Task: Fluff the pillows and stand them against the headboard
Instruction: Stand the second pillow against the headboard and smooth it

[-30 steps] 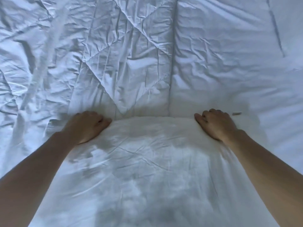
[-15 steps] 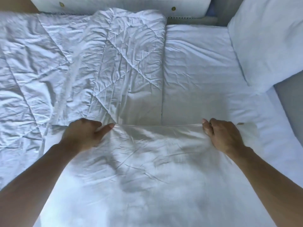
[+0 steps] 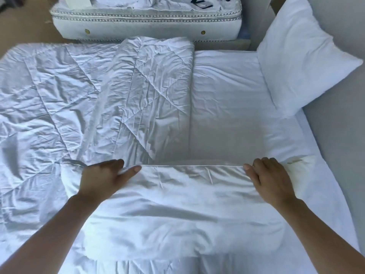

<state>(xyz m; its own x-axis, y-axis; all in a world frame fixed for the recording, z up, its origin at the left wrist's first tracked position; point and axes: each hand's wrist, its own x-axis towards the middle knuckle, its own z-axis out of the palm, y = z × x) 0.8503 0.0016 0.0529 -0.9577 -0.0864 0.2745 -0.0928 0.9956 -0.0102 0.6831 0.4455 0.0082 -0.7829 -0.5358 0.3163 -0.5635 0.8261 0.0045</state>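
A white pillow (image 3: 177, 210) lies flat on the bed right in front of me. My left hand (image 3: 102, 178) grips its far left corner, thumb on top and fingers curled over the edge. My right hand (image 3: 270, 180) grips the far right corner the same way. A second white pillow (image 3: 302, 60) stands tilted against the grey headboard (image 3: 339, 135) at the upper right.
A crumpled white quilted duvet (image 3: 79, 107) covers the left half of the bed, its folded edge running down the middle. Bare white sheet (image 3: 227, 107) lies between the duvet and the headboard. Another mattress (image 3: 146, 26) sits beyond the bed's far side.
The view has lifted, revealing the second pillow, headboard and far mattress. Both hands keep their hold on the pillow's far corners, and the pillow has slid slightly toward me.
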